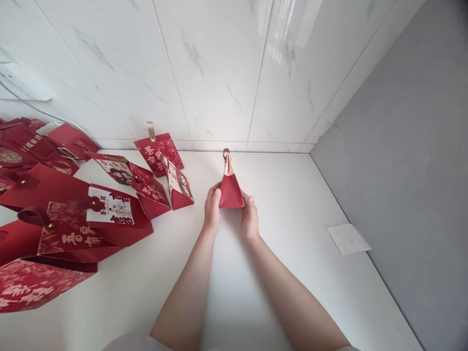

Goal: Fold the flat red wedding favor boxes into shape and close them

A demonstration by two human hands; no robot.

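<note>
A small red gift box (231, 191), triangular from the side, stands upright on the white table in front of me. Its narrow top has a pale inner fold and a dark red ribbon loop. My left hand (212, 207) grips its left side, thumb towards me. On the opposite side my right hand (250, 217) holds it the same way, so the box is clasped between both. The far fingers of both hands are hidden behind the box.
Several red gift boxes (155, 192) with printed characters and ribbon loops crowd the left of the white table (285, 273). A white paper square (348, 239) lies by the right edge. Marbled tiles (219, 73) rise behind; a grey surface (409, 161) borders the right.
</note>
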